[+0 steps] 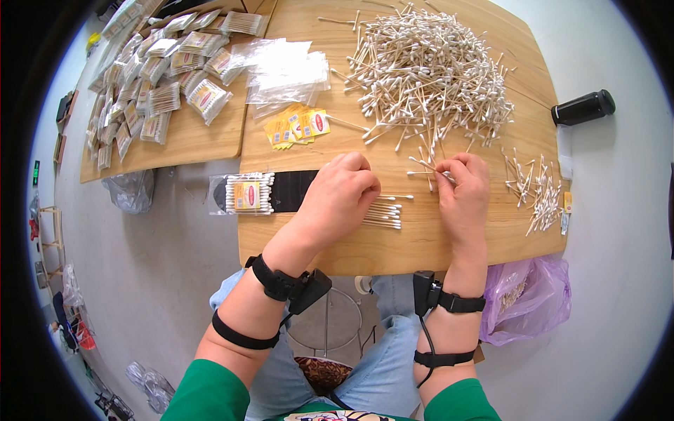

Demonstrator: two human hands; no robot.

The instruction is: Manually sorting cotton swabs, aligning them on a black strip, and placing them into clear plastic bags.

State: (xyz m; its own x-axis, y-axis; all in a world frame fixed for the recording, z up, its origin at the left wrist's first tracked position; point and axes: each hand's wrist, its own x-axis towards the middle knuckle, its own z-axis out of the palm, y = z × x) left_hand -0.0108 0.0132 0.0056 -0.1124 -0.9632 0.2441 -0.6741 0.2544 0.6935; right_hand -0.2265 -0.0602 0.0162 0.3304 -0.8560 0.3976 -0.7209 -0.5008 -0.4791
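My right hand (463, 193) pinches a few cotton swabs (423, 165) at the near edge of a big loose heap of cotton swabs (428, 70). To its left, my left hand (340, 189) has its fingers curled together; whatever is between the fingertips is hidden. Beside and partly under that hand lies a row of cotton swabs (382, 216), side by side on the wooden table. A black strip (291, 191) runs leftward from the left hand. On its far end rests a clear bag filled with cotton swabs and a yellow-and-white card (247, 195).
Filled swab packets (161, 77) pile up at the far left. Clear empty bags (288, 74) and yellow cards (295, 126) lie behind the black strip. A smaller swab pile (540, 193) sits near the right edge. Below hangs a purple plastic bag (530, 302). A black bottle (583, 107) is beyond the edge.
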